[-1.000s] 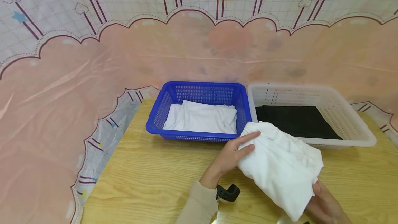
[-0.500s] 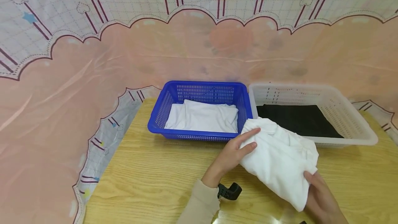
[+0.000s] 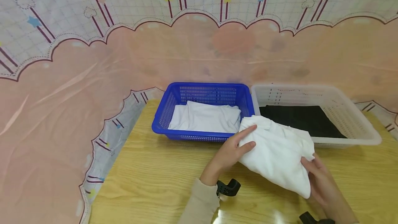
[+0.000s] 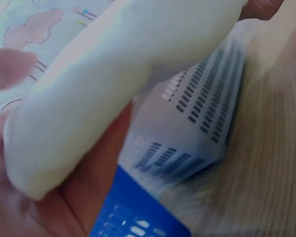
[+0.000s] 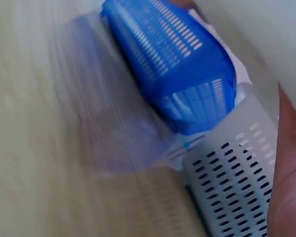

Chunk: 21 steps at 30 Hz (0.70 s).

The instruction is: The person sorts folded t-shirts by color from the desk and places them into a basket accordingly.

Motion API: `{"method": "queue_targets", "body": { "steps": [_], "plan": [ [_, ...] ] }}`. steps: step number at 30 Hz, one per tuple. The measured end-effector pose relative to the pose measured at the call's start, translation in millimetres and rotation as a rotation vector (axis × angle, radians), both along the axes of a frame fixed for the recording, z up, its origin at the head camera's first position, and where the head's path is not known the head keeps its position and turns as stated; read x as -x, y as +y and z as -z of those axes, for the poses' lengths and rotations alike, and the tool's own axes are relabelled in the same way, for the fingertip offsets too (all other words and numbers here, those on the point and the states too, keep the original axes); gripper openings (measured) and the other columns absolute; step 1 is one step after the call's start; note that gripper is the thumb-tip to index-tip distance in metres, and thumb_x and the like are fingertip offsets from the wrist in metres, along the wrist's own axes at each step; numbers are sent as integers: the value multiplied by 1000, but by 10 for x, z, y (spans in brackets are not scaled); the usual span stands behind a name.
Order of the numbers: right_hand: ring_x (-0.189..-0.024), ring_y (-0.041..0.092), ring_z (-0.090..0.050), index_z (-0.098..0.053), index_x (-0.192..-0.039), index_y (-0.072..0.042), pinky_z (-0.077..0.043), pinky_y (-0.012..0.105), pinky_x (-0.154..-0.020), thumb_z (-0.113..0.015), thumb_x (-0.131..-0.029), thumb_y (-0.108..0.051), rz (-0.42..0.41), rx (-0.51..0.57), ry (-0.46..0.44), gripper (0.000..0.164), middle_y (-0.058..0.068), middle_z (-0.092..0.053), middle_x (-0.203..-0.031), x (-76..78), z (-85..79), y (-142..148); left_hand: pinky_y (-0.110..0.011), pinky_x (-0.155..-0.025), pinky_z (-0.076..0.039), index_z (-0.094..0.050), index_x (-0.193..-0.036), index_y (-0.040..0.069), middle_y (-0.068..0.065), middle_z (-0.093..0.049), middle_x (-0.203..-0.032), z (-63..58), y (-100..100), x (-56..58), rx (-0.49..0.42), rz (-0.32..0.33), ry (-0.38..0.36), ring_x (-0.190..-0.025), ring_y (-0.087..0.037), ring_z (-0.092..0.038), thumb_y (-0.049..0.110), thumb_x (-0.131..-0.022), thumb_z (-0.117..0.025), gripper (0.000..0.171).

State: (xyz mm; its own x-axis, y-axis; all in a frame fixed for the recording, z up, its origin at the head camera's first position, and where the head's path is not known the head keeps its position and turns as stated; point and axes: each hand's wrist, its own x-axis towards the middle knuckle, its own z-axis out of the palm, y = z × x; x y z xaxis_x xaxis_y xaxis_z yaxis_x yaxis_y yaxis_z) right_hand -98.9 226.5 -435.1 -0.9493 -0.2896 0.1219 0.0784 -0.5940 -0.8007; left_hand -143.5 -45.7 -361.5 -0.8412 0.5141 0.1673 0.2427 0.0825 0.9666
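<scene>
A folded white cloth garment is held up above the table, in front of both baskets. My left hand grips its left edge, with thumb and forefinger on top and the palm beneath, as the left wrist view shows. My right hand holds the lower right corner, thumb on the upper face; its other fingers are mostly hidden behind the cloth. Close beyond the garment stand a blue basket holding folded white cloth and a white basket holding folded black cloth.
The two baskets stand side by side at the back of the wooden table. Behind and to the left hangs a pink patterned curtain. Each wrist wears a black strap device, such as the left wrist device.
The right hand has risen and moved slightly left, lifting the garment's lower corner so it lies more level. The left hand keeps its hold almost in place.
</scene>
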Motion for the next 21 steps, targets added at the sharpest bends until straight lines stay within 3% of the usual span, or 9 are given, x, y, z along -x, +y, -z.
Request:
{"method": "queue_targets", "body": {
  "steps": [4, 7, 10, 14, 21],
  "plan": [
    [-88, 11, -58, -36, -133, -19, -51, 29, -67, -26, -96, -1, 50, -194, 44, 41, 0, -59, -102, 92, -140, -15, -29, -101, -25, -35, -138, 18, 5, -30, -141, -11, -35, 13, 31, -36, -47, -127, -6, -26, 16, -91, -51, 50],
    [-87, 11, -58, -29, -136, -20, -51, 30, -66, -29, -97, -5, 57, -279, 16, 42, -1, -55, -104, 137, -240, -32, -30, -101, -26, -33, -139, 20, 7, -30, -141, -6, -65, 23, 40, -55, -61, -126, -6, -27, 14, -91, -51, 52],
    [-89, 10, -56, -25, -138, -22, -51, 30, -69, -33, -97, -11, 79, -317, -36, 43, -1, -49, -109, 187, -318, -82, -31, -100, -26, -32, -139, 22, 7, -29, -142, -3, -105, 43, 33, -71, -72, -126, -6, -27, 14, -91, -50, 52],
    [-94, 10, -53, -21, -139, -20, -50, 29, -73, -36, -96, -14, 94, -273, -60, 46, 1, -43, -116, 284, -408, -194, -31, -100, -27, -34, -139, 23, 6, -29, -141, 10, -164, 87, -13, -109, -87, -125, -7, -29, 12, -91, -51, 52],
    [-90, 12, -56, -24, -138, -12, -51, 30, -68, -38, -95, -10, 109, -329, 44, 45, 5, -45, -112, 432, -535, -335, -32, -100, -28, -38, -137, 18, 5, -34, -139, 68, -232, 136, -111, -171, -61, -124, -10, -32, 7, -89, -52, 50]
  ]
}}
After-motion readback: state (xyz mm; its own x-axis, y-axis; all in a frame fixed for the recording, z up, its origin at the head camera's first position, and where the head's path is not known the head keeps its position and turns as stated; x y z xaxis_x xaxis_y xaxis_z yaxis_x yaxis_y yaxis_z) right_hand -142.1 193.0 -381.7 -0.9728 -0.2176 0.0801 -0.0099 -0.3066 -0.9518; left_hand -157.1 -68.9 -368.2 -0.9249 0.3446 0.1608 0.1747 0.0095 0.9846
